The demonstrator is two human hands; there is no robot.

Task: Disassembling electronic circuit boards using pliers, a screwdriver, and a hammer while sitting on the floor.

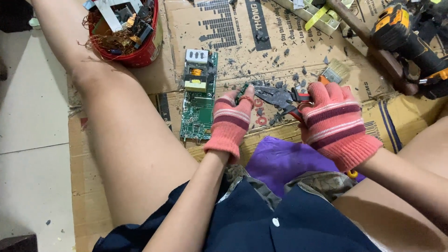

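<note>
Pliers [280,97] with red handles are gripped in the right hand [333,122], which is closed around the handles and covered by a pink knitted glove with dark and pale stripes. The dark nose of the pliers is pointed toward the left hand [230,122], gloved in the same pattern. A small green board fragment [243,90] is pinched between the left fingertips, and the tip of the pliers is seen touching or just beside it; whether the nose is clamped on the piece cannot be told. Both hands are held above flattened cardboard [275,42] spread on the floor, between the person's bare legs.

Just beside the left hand, a long green circuit board [198,100] is laid flat on the cardboard, with a yellow-wound component and a pale block at its far end. Grey chips and crumbs [284,60] are scattered across the cardboard beyond the hands. A red tub [144,53] filled with copper wire and metal scraps is placed at the far left, near the left knee. A small paintbrush [335,72] is lying just past the right hand, and a yellow and black power drill [410,39] is set at the far right. A purple cloth [284,161] is spread under the wrists, close to the person's lap.
</note>
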